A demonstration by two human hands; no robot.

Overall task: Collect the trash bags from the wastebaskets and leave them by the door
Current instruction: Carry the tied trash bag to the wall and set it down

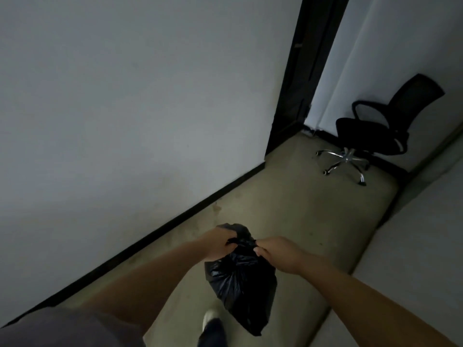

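Observation:
A full black trash bag (241, 284) hangs in front of me above the floor, its neck bunched up at the top. My left hand (217, 244) grips the left side of that neck, and my right hand (279, 254) grips the right side. The two hands almost touch over the gathered plastic. Ahead, a dark door frame (298, 78) stands in the white wall at the end of the passage. No wastebasket is in view.
A black office chair (375, 131) on a chrome wheeled base stands beyond the door frame, against the far wall. A white wall with a black skirting (160, 234) runs along my left. A pale ledge (406, 259) borders the right. My foot (211, 321) shows below the bag.

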